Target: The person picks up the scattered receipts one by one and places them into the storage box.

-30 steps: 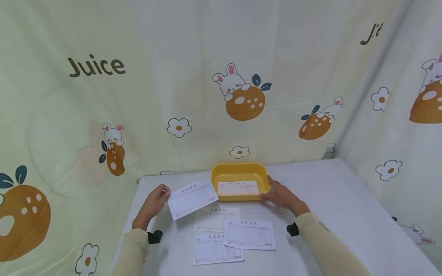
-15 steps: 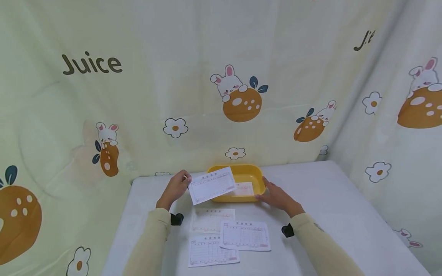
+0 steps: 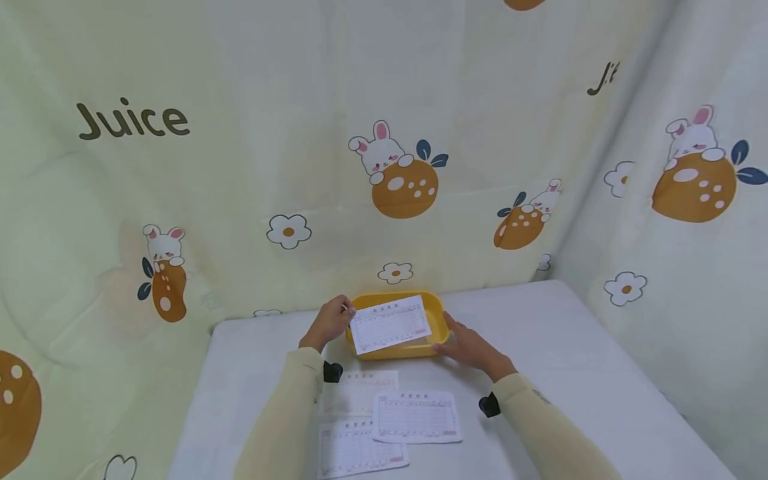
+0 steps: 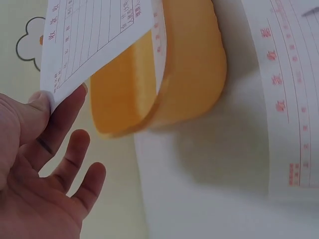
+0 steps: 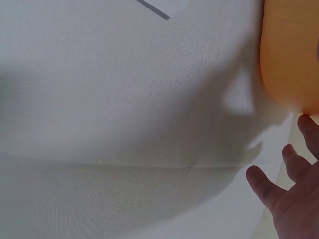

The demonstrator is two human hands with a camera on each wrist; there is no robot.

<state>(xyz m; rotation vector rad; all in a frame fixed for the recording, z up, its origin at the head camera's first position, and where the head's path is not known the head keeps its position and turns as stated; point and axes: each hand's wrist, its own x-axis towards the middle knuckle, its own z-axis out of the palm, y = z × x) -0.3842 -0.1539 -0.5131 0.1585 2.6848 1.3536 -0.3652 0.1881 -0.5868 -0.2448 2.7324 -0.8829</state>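
Observation:
A printed paper form (image 3: 390, 325) is pinched at its left edge between the thumb and index finger of my left hand (image 3: 330, 320). Tilted, it hangs over the yellow plastic tray (image 3: 440, 327), covering much of the opening. The left wrist view shows the hand's other fingers spread, and another paper slip (image 4: 159, 45) inside the tray. At the tray's right end, my right hand (image 3: 474, 348) touches the wall and front corner with thumb and fingers apart. In the right wrist view one fingertip meets the tray wall (image 5: 289, 59); the other visible fingers are fairly straight.
In front of the tray lie a pale form with reddish print (image 3: 363, 392), a second form (image 3: 417, 419) and a third form (image 3: 354, 450), partly overlapping. The white table (image 3: 540, 373) backs onto a patterned curtain (image 3: 288, 167).
My left hand has carried the form rightward, from beside the tray to above it, hiding most of the slip inside. The right hand stays at the tray's right end. The camera view has shifted slightly.

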